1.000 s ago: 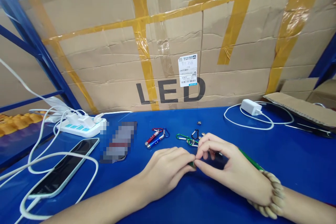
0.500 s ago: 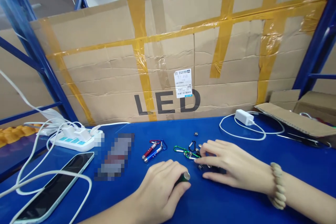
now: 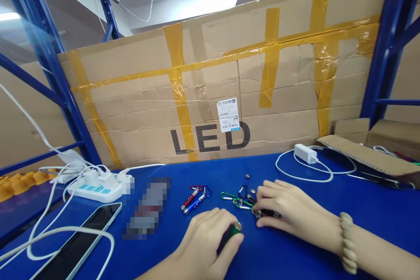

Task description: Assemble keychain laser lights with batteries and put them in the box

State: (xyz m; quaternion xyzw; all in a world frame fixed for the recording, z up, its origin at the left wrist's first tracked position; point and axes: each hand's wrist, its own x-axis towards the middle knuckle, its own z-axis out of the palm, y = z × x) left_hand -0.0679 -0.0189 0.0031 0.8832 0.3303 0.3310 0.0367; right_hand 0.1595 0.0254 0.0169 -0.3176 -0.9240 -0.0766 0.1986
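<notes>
**Green tube (image 3: 227,237) held in left hand (image 3: 206,238)**

The green tube is clasped over the blue table (image 3: 262,253), between thumb and curled fingers, its silvery end exposed at the top. Small metal parts (image 3: 257,215) are partly covered by the right hand (image 3: 284,203), whose fingers are bent down among them; whether one is pinched cannot be told. Green clips (image 3: 243,206) are seen just beside it. To their left, a red tube (image 3: 190,200) and a blue tube (image 3: 196,205) are laid side by side. Farther left, a phone (image 3: 75,249) is crossed by a white cable (image 3: 82,229), near a power strip (image 3: 110,194).
</notes>
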